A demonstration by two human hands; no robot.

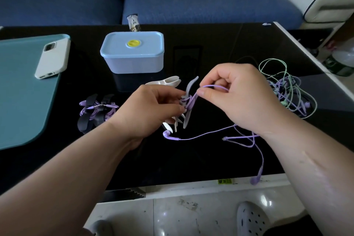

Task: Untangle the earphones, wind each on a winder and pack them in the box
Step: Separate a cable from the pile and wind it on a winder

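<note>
The pale blue box (132, 59) is closed by its lid at the back of the black table (210, 44), so its contents are hidden. A grey winder (191, 84) is gripped in the curled fingers of the left hand (151, 107) above the table. The purple earphone cable (214, 86), partly wound round it, is pinched between thumb and forefinger of the right hand (237, 96).

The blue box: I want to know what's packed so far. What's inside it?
The blue box is closed by its lid, a yellow disc at the centre. Walls are opaque, so any contents are hidden.
</note>
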